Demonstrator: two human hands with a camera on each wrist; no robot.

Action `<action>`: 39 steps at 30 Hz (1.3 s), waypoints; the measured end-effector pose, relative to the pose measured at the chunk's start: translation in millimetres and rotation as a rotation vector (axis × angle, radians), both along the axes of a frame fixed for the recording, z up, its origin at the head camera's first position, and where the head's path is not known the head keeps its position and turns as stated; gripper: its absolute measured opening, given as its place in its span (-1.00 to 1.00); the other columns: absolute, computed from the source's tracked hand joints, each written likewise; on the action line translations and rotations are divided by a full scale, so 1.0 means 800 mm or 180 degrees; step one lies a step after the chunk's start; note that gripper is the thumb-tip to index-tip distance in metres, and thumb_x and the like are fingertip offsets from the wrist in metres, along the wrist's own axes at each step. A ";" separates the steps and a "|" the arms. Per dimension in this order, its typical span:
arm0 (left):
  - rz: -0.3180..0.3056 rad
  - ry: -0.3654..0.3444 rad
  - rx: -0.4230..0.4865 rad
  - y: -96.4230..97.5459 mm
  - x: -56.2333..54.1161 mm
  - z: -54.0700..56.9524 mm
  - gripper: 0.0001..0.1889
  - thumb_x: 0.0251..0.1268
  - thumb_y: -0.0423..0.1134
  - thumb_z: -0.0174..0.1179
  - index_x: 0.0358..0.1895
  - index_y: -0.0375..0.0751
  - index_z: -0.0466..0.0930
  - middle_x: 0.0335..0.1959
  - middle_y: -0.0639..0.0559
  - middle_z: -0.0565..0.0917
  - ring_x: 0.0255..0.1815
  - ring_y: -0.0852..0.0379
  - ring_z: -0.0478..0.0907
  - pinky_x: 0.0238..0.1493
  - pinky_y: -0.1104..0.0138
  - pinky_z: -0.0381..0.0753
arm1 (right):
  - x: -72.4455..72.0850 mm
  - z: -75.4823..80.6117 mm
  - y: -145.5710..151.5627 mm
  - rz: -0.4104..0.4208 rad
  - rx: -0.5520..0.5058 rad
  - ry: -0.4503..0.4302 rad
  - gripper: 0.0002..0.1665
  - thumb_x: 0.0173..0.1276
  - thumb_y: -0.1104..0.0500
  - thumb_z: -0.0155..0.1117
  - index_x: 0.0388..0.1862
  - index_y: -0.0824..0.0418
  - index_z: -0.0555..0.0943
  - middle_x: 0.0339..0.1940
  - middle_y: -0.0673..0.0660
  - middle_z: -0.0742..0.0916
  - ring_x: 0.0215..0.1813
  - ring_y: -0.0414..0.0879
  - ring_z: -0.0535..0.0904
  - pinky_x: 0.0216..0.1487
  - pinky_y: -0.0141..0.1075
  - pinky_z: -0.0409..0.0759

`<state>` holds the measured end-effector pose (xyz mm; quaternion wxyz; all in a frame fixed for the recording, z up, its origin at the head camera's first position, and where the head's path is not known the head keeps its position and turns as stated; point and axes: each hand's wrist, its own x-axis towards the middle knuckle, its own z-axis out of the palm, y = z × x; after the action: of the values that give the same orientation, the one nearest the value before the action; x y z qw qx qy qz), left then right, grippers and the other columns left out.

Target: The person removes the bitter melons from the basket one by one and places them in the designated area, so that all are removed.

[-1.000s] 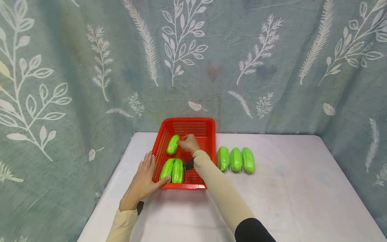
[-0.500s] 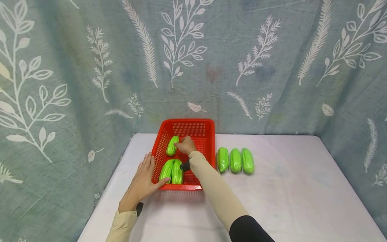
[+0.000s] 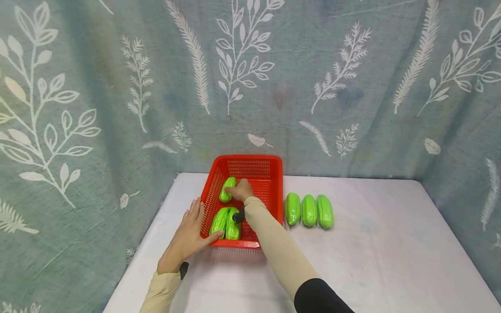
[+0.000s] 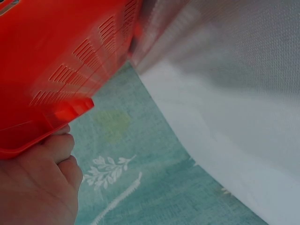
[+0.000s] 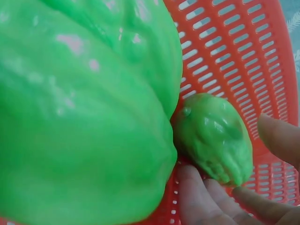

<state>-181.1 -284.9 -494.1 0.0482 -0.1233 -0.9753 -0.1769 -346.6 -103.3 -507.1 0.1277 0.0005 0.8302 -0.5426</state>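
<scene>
In the red basket (image 3: 249,244), a glossy green ribbed gourd (image 3: 226,191) lies toward the back left. My right hand (image 3: 242,190) reaches to its right side. The right wrist view has the fingertips touching this gourd (image 5: 218,140), while the thumb stands apart from it. Two more gourds (image 3: 233,230) lie side by side at the basket's front left, partly covered by the left thumb and the right wrist band. My left hand (image 3: 189,237) rests on the basket's front left corner, fingers straight along the left rim and thumb over the front rim.
Three similar gourds (image 3: 309,211) stand in a row on the white tabletop (image 3: 372,252), right of the basket. A leaf-patterned curtain (image 3: 274,108) hangs behind and around the table.
My right hand has moved slightly down and left along the back gourd. The left hand stays on the basket corner. The head view has shifted slightly.
</scene>
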 end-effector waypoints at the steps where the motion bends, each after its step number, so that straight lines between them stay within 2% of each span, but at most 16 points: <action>1: -0.0005 -0.0001 0.0011 0.001 0.000 0.000 0.25 0.21 0.44 0.24 0.64 -0.46 -0.08 0.73 -0.30 -0.13 0.76 -0.28 -0.20 0.67 -0.24 -0.03 | 0.000 -0.001 0.000 -0.0002 -0.0008 0.0000 -0.38 0.36 0.01 0.49 -0.76 0.08 0.35 -0.87 -0.07 0.33 -0.74 -0.16 0.31 -0.62 -0.33 0.39; 7: -0.0055 -0.0008 0.0046 0.009 0.002 0.002 0.25 0.22 0.45 0.23 0.64 -0.46 -0.08 0.73 -0.31 -0.12 0.75 -0.29 -0.18 0.68 -0.21 -0.04 | 0.003 0.001 0.002 -0.0169 -0.0052 -0.0021 -0.64 0.30 0.10 0.54 -0.55 0.14 0.54 -0.72 -0.03 0.50 -0.63 -0.14 0.47 -0.57 -0.37 0.48; 11: -0.0037 0.0023 0.0030 0.010 0.003 0.000 0.25 0.22 0.46 0.22 0.64 -0.46 -0.07 0.72 -0.31 -0.10 0.75 -0.29 -0.17 0.68 -0.21 -0.02 | 0.006 0.001 0.005 -0.0133 -0.0011 -0.0019 -0.76 0.29 0.14 0.55 -0.41 0.25 0.68 -0.67 -0.02 0.53 -0.55 -0.07 0.57 -0.53 -0.35 0.55; 15: -0.0040 0.0047 0.0010 0.009 0.002 -0.002 0.25 0.22 0.47 0.21 0.64 -0.46 -0.07 0.73 -0.31 -0.10 0.75 -0.29 -0.17 0.68 -0.20 -0.01 | 0.009 0.003 0.008 -0.0073 -0.0219 -0.0049 -0.82 0.34 0.21 0.50 -0.22 0.33 0.75 -0.52 0.06 0.68 -0.38 0.05 0.77 -0.34 -0.24 0.77; 18: -0.0047 0.0060 -0.0006 0.008 0.002 -0.002 0.25 0.23 0.48 0.20 0.64 -0.46 -0.07 0.73 -0.31 -0.11 0.75 -0.29 -0.17 0.68 -0.20 -0.01 | 0.010 0.004 0.009 -0.0025 -0.0383 -0.0112 -0.73 0.37 0.25 0.45 -0.01 0.36 0.73 -0.24 0.19 0.79 -0.21 0.09 0.83 -0.13 -0.12 0.83; 21: -0.0033 0.0062 -0.0006 0.006 0.002 -0.001 0.25 0.23 0.47 0.21 0.64 -0.47 -0.07 0.73 -0.31 -0.11 0.75 -0.29 -0.17 0.68 -0.21 -0.01 | 0.009 0.008 0.010 0.0028 -0.0438 -0.0149 -0.60 0.39 0.26 0.43 0.16 0.37 0.68 -0.03 0.28 0.80 -0.12 0.10 0.83 -0.05 -0.08 0.82; 26: -0.0028 0.0044 0.0006 0.004 0.001 0.000 0.25 0.24 0.47 0.20 0.64 -0.46 -0.08 0.73 -0.31 -0.12 0.75 -0.29 -0.19 0.67 -0.23 -0.03 | 0.011 0.018 0.012 0.0026 -0.0486 -0.0172 -0.50 0.39 0.28 0.43 0.27 0.41 0.61 0.07 0.33 0.77 -0.03 0.14 0.83 0.00 -0.06 0.81; 33: -0.0011 0.0039 -0.0001 -0.001 0.001 -0.003 0.25 0.23 0.48 0.19 0.64 -0.45 -0.08 0.73 -0.31 -0.12 0.75 -0.29 -0.18 0.66 -0.24 -0.01 | 0.012 0.030 0.021 0.0042 -0.0546 -0.0227 -0.24 0.37 0.28 0.44 0.48 0.48 0.38 0.32 0.43 0.61 0.08 0.21 0.79 0.00 -0.08 0.81; 39: -0.0008 0.0005 -0.0012 -0.004 0.000 -0.003 0.27 0.22 0.51 0.18 0.65 -0.44 -0.10 0.73 -0.30 -0.13 0.75 -0.28 -0.18 0.66 -0.23 -0.02 | 0.019 0.040 0.033 0.0129 -0.0659 -0.0159 -0.25 0.40 0.30 0.40 0.47 0.54 0.36 0.29 0.49 0.62 0.07 0.24 0.79 0.00 -0.08 0.81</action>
<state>-181.3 -287.7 -496.6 0.0485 -0.1247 -0.9754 -0.1751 -331.3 -77.1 -475.3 0.1587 -0.0159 0.7661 -0.6226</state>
